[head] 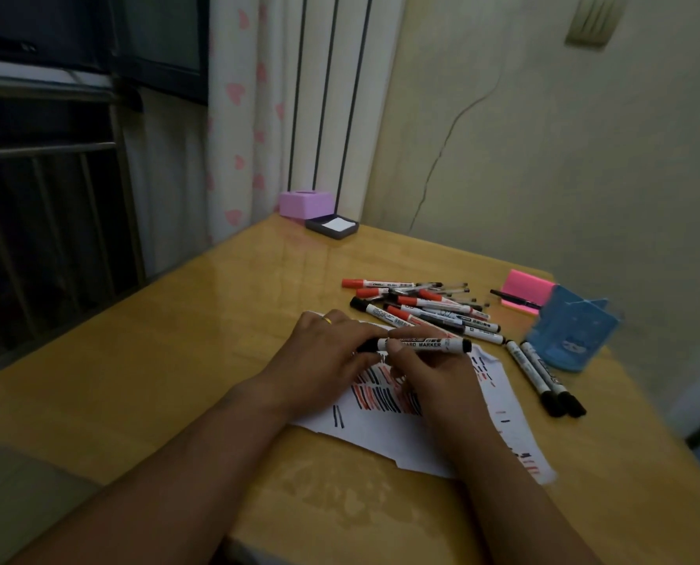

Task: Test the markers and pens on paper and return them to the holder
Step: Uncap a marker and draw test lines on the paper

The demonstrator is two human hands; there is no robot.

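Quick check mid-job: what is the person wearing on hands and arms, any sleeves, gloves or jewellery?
Both forearms are bare, no sleeves in view. The left hand wears a gold-coloured ring on one finger. The right hand shows no ring; no gloves or watch on either.

Dim, yellowish light here, and the window (55, 165) is dark. A soft sheen glares off the wooden table (267, 267) near its far corner. The forearms (185, 454) sink into shadow. Wide-angle distortion bends the curtain (234, 116), and the blue holder (568, 332) looks slightly smeared.
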